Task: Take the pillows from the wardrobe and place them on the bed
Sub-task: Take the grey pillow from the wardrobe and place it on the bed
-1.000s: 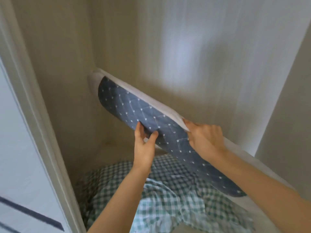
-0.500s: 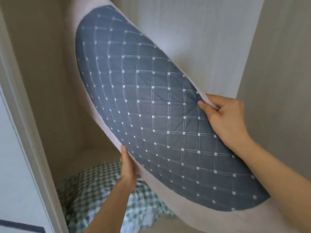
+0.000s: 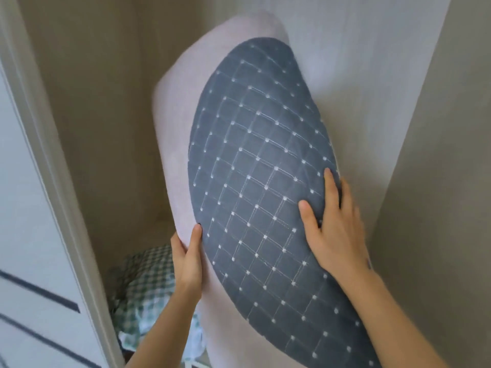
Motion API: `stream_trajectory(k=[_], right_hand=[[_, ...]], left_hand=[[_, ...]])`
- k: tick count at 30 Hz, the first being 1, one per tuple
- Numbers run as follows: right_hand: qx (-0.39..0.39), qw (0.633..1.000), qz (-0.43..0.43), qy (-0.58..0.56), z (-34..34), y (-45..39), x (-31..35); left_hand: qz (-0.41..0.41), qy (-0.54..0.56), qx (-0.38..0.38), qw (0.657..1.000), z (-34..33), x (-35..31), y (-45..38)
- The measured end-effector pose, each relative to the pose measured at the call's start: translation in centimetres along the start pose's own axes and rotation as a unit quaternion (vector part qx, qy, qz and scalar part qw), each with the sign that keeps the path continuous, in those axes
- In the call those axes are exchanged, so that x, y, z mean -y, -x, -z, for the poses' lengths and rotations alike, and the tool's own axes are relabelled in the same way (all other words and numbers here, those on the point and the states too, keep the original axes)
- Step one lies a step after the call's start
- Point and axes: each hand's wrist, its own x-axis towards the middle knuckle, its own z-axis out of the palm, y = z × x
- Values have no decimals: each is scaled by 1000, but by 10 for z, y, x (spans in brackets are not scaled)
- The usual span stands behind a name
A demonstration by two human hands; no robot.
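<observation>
A large pillow point(image 3: 255, 166) with a grey-blue dotted grid face and pale pink edges stands nearly upright inside the wardrobe, filling the middle of the view. My left hand point(image 3: 187, 258) grips its lower left pink edge, thumb on the front. On the right side, my right hand point(image 3: 332, 227) holds the pillow with fingers spread over the grey-blue face. A green-and-white checked pillow point(image 3: 143, 293) lies on the wardrobe floor below, partly hidden by my left arm.
The wardrobe's beige side wall point(image 3: 87, 115) is at the left and its right wall point(image 3: 435, 181) is close to the pillow. A white door frame point(image 3: 45, 181) runs down the left, beside a white panel point(image 3: 29, 301) with dark stripes.
The pillow has swung from a slanted, edge-on position to nearly upright and come closer to me. My right hand shifted from the top edge onto its face; my left moved to the lower left edge.
</observation>
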Motion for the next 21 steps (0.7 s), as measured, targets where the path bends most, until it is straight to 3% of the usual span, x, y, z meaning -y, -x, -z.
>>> stream_trajectory(k=[4,8,12,21], right_hand=[[-37,989,-31,-142,-20,34,-21],[-74,957,-52,-276,-38,62,-39],[-105,923,-54,-367,-46,85,-52],[-39,871,6,-490,-42,130,-19]], left_hand=[[-78,-93,-84,989,11,-20,29],[-122,-216,-130,960,21,-43,67],[-161,-261,-175,936,27,-59,109],[-190,-289,-326,880,84,-83,200]])
